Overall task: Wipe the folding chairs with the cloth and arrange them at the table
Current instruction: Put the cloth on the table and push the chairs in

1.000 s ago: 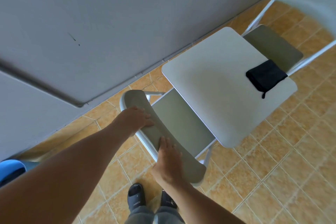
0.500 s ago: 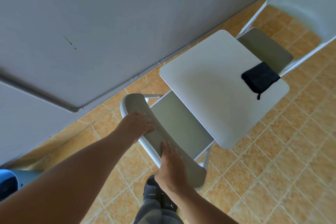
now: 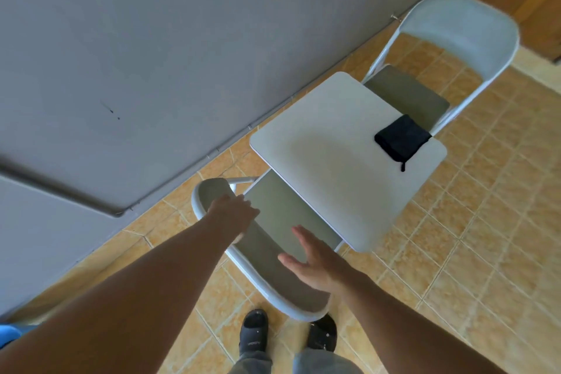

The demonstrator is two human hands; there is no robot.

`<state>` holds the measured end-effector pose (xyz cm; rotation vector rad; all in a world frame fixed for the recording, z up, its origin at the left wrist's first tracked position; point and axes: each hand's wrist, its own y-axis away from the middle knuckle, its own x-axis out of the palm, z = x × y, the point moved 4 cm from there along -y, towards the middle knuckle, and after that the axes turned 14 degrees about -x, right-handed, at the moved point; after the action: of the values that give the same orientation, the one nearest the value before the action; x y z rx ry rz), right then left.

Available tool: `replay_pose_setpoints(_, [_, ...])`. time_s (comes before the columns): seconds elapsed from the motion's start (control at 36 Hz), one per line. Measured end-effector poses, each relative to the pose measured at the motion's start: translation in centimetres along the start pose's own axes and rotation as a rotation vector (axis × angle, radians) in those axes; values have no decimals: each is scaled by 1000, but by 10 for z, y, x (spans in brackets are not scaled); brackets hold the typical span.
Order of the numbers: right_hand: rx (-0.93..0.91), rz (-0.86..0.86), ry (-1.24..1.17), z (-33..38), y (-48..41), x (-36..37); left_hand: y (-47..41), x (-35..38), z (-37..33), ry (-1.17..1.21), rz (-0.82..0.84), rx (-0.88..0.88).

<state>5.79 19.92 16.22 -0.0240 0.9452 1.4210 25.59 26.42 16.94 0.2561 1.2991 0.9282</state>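
Left hand point(image 3: 233, 212): arm outstretched, palm down, fingers curled over.
Right hand point(image 3: 312, 261): lifted, palm turned inward, fingers straight and spread.

Home room, tiled floor point(image 3: 473, 237), folding chairs point(image 3: 461, 27)

Left hand point(image 3: 233, 212): gripping near chair point(image 3: 273, 267) backrest
Right hand point(image 3: 315, 261): hovering open, fingers spread — off the backrest
Cloth point(image 3: 401, 137): lying folded on table point(image 3: 334, 167) — far chair point(image 3: 455, 39) standing beyond

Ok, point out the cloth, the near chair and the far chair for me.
cloth point(image 3: 401, 137), head view, middle of the folded black fabric.
near chair point(image 3: 274, 276), head view, its backrest.
far chair point(image 3: 406, 94), head view, its grey seat.
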Motion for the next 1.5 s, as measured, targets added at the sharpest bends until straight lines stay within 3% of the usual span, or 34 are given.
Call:
replay_pose_setpoints(0.17, [-13,-163,287,-39,9,-87,1,-76,-58,266,-97,-36])
replay_pose_setpoints(0.31, [-65,-218,445,-89,21,-158,-23,-137,-121,343,-142,-46])
replay_pose_setpoints(0.78, [-31,-120,479,-281,88,-384,-103,-340,-318,363,-237,-132])
replay_pose_setpoints(1.08, [-38,-145,570,-355,66,-492,-186,-434,-377,261,-190,-86])
replay_pose_setpoints(1.5, [-49,-110,575,-440,-16,-689,-339,-574,-405,387,-103,-122])
